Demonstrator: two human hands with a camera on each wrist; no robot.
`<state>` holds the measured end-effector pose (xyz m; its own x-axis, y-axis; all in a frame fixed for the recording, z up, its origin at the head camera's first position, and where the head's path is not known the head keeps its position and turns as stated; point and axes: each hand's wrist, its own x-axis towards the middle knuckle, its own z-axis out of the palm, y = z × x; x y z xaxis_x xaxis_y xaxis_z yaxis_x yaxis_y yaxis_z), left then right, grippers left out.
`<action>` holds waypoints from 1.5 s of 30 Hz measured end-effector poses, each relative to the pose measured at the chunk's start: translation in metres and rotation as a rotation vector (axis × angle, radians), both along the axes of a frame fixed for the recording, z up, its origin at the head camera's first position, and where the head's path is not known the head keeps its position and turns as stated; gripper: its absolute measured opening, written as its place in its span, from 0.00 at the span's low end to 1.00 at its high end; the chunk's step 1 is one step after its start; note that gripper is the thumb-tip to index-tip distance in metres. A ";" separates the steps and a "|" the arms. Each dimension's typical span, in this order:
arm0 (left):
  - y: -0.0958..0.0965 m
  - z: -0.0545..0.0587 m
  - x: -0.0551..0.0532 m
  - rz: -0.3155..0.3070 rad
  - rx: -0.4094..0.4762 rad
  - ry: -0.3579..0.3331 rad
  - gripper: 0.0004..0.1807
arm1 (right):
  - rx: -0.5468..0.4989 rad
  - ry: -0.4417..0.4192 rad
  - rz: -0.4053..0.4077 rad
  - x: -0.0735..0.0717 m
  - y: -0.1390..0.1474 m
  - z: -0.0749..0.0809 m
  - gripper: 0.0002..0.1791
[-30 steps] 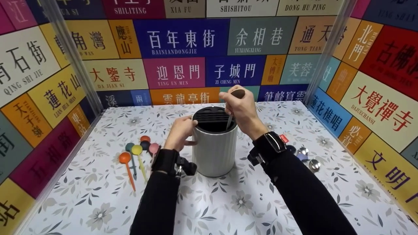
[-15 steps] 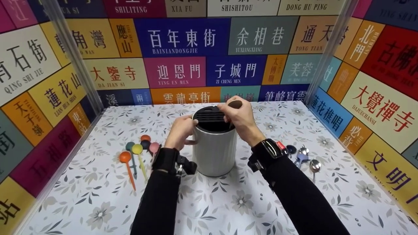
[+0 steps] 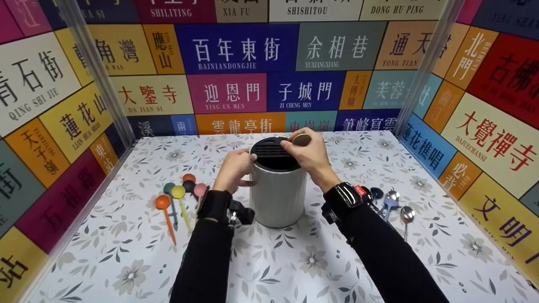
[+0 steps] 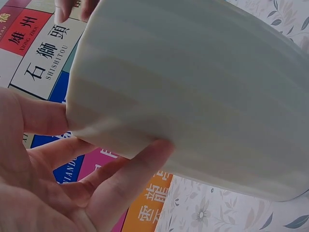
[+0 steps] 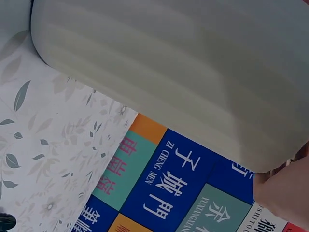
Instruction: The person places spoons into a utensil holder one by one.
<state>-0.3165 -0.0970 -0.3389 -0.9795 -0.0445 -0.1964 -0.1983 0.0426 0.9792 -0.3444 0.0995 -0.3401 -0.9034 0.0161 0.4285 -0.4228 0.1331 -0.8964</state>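
Note:
A ribbed, pale grey-white utensil holder [image 3: 278, 198] stands upright on the table, with a slotted black insert [image 3: 271, 150] in its top. My left hand [image 3: 233, 170] grips its left rim; in the left wrist view a fingertip [image 4: 161, 147] presses the ribbed wall. Over the right side of the opening, my right hand [image 3: 311, 155] pinches a spoon whose brownish, shiny bowl [image 3: 302, 139] points up. The spoon's handle is hidden behind the fingers and inside the holder. The right wrist view catches just part of this hand at its right edge, by the rim.
Several coloured spoons lie left of the holder, among them an orange spoon [image 3: 163, 203] and a yellow spoon [image 3: 178, 192]. To the right, partly behind the right sleeve, lie a lavender spoon [image 3: 391, 203] and a metal spoon [image 3: 407, 214]. Printed walls [image 3: 236, 46] enclose the table.
My right hand has come down to the holder's rim, lowering the spoon so its handle sinks into the opening. The left hand stays on the holder.

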 end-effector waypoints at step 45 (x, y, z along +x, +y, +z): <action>-0.001 -0.003 0.000 -0.013 -0.011 0.034 0.24 | 0.345 -0.110 -0.124 -0.013 0.094 -0.034 0.41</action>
